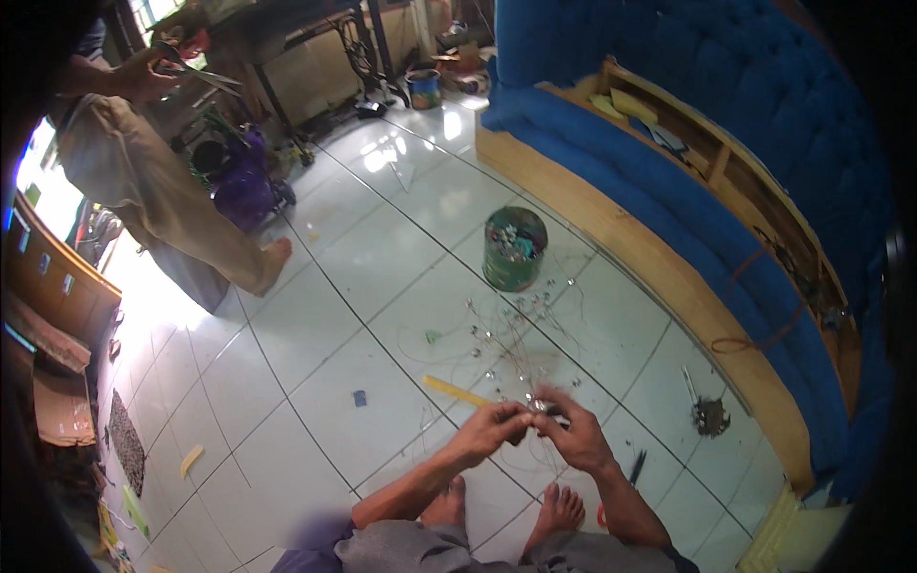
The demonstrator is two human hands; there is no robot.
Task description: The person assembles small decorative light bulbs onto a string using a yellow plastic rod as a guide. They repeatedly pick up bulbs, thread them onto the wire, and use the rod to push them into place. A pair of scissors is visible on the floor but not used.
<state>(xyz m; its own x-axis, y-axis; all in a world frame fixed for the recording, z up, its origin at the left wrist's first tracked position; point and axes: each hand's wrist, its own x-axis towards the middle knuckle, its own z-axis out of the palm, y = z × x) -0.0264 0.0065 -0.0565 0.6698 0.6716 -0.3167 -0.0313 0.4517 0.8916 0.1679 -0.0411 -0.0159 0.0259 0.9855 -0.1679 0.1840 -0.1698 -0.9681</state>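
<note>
My left hand (492, 430) and my right hand (573, 435) meet in front of me, low over the tiled floor. Between the thumb and fingers of my right hand is a small shiny silvery button (541, 407). The fingers of my left hand are pinched together against it; what they grip is too small to make out. A yellow strip (454, 390) lies just beyond my left hand. Scattered past my hands are several small shiny buttons (476, 353) with thin threads trailing from them. A green tin (514, 269) filled with more small shiny pieces stands farther off.
A long blue upholstered sofa (659, 196) with an open wooden frame curves along the right. Another person (158, 181) stands at the far left with scissors (196, 72). Dark pliers-like handles (637, 465) lie by my right forearm, and a dark clump (710, 417) lies near the sofa.
</note>
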